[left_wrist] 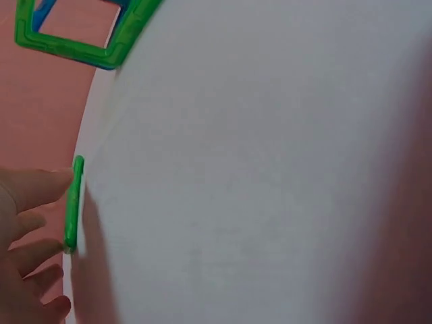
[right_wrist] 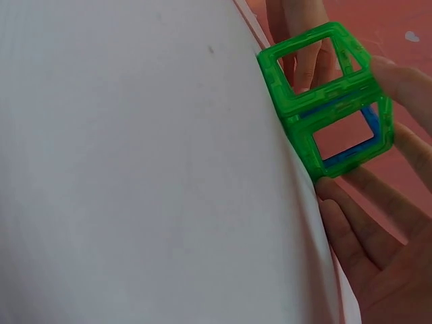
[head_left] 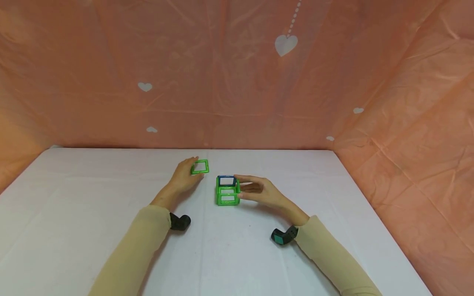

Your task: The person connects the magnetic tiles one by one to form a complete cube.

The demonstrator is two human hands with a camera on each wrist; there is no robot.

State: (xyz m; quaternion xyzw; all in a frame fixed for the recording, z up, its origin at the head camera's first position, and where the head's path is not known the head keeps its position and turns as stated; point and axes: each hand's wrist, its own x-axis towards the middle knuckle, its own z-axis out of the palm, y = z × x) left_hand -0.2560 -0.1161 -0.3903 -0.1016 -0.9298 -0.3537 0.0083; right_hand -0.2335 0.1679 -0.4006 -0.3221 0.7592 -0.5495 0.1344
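My left hand (head_left: 184,174) holds a green square magnetic tile (head_left: 200,172) at its left side, between thumb and fingers. Seen edge-on in the left wrist view, that tile (left_wrist: 73,209) sits between the thumb and a fingertip. To its right stands a small box-like build of magnetic tiles (head_left: 228,204), green with a blue tile (head_left: 227,176) at the back. My right hand (head_left: 266,192) grips this build by its right side, thumb nearer me and forefinger at the far corner. In the right wrist view, fingers also lie along the build (right_wrist: 331,94).
A white cloth (head_left: 229,255) covers the table. Behind it hangs an orange sheet (head_left: 229,82) with pale hearts, and another stretch of orange sheet (head_left: 418,123) runs along the right side. Black devices (head_left: 180,222) are worn at both wrists.
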